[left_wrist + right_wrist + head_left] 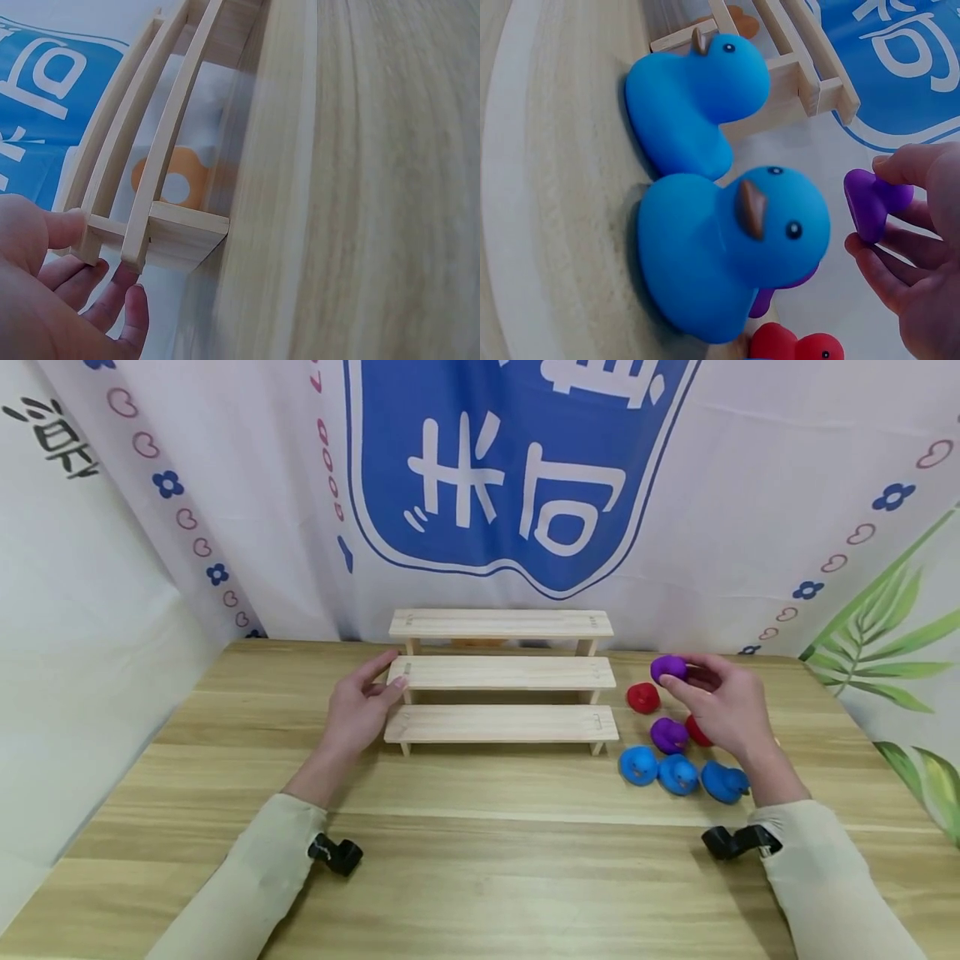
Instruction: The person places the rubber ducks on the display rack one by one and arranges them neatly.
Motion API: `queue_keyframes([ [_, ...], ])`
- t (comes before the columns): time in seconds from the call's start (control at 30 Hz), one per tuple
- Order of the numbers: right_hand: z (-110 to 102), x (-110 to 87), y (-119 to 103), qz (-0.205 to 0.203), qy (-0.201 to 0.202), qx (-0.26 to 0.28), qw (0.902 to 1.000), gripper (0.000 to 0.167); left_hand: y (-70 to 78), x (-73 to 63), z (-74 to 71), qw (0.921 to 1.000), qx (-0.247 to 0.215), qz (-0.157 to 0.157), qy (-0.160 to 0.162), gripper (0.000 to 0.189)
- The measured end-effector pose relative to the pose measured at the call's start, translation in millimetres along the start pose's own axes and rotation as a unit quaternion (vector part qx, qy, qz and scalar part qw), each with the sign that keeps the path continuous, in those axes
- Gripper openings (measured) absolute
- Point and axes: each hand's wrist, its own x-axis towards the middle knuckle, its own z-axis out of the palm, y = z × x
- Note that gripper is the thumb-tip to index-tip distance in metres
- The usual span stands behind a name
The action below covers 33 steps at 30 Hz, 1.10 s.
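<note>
A three-tier wooden stand [501, 673] is on the table by the back wall. My left hand [362, 706] grips the left end of its middle shelf, thumb on top and fingers at the underside, as the left wrist view shows. Off the stand's right side, my right hand [723, 706] pinches a purple toy duck [668, 669] between thumb and fingers, raised above the tabletop in the right wrist view. Below that hand sit another purple duck [668, 736], a red duck [642, 697] and a second red duck [697, 732], partly hidden by the hand.
Three blue ducks line up nearer the front: a left one [639, 766], a middle one [678, 774] and a right one [724, 782] beside the right forearm. Behind the stand hangs a printed cloth [300, 568] at the table's [510, 877] back edge.
</note>
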Motion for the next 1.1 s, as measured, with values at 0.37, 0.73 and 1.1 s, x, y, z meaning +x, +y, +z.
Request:
queue_keyframes([
  [0.37, 2, -2.4, -7, -0.020, 0.008, -0.001, 0.9998, 0.060, 1.8, -2.5, -1.6, 0.9999, 0.006, 0.001, -0.010, 0.056],
  [0.73, 14, -5.7, -24, -0.054, 0.008, 0.035, 0.9979, 0.053, 2.2, -3.7, -5.9, 0.9999, 0.003, 0.004, -0.009, 0.056],
  [1.1, 27, -3.6, -48, -0.084, -0.001, 0.057, 0.9949, 0.052, 1.7, -6.0, -3.3, 0.9999, 0.006, 0.008, 0.000, 0.054],
])
